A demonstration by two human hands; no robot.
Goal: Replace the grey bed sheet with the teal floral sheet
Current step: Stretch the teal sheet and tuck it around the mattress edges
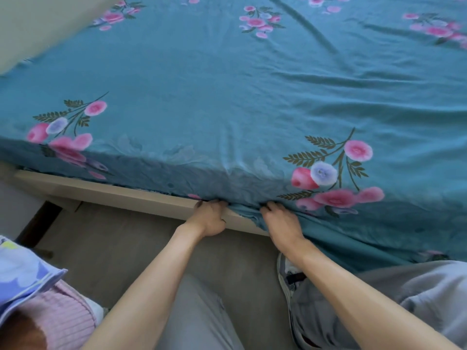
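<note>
Head view: teal floral sheet (227, 84) spread over mattress, fills upper frame; grey sheet not seen on bed. Left hand (209, 218), right hand (283, 221) at lower centre, fingers curled into sheet edge at bed frame (121, 195), apparently tucking. Left of hands edge looks tucked; right of hands hem hangs loose toward lower right. Sheet's long axis cannot tell. Task judged late.

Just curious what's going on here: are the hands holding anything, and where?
Both hands are at the teal sheet's lower edge, at the bed frame. The fingers are hidden in the fabric, so a grip cannot be confirmed.
</note>
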